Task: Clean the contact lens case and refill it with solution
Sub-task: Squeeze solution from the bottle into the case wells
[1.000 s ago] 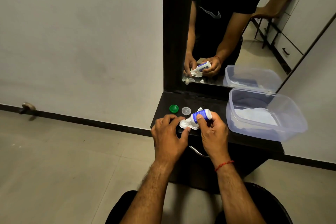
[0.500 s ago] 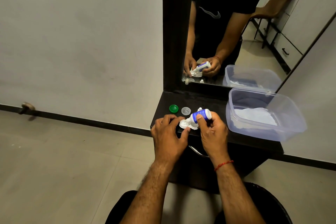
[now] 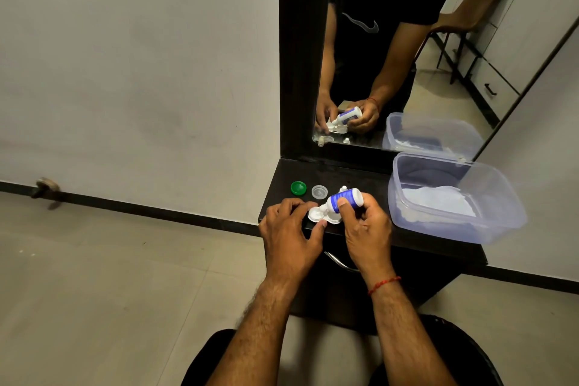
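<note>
A white contact lens case (image 3: 316, 215) lies at the front edge of the dark dresser top (image 3: 351, 174). My left hand (image 3: 289, 235) pinches it at its left well. My right hand (image 3: 366, 233) grips a small white solution bottle with a blue label (image 3: 344, 200), tilted with its nozzle down over the case's right well. A green cap (image 3: 298, 188) and a clear cap (image 3: 319, 191) lie just behind the case. A small white bottle cap (image 3: 343, 189) stands behind the bottle.
A clear plastic tub (image 3: 498, 229) holding white tissue sits on the right of the dresser top. A mirror (image 3: 391, 50) rises behind and reflects my hands. A metal drawer handle (image 3: 340, 262) shows below the top. Tiled floor lies to the left.
</note>
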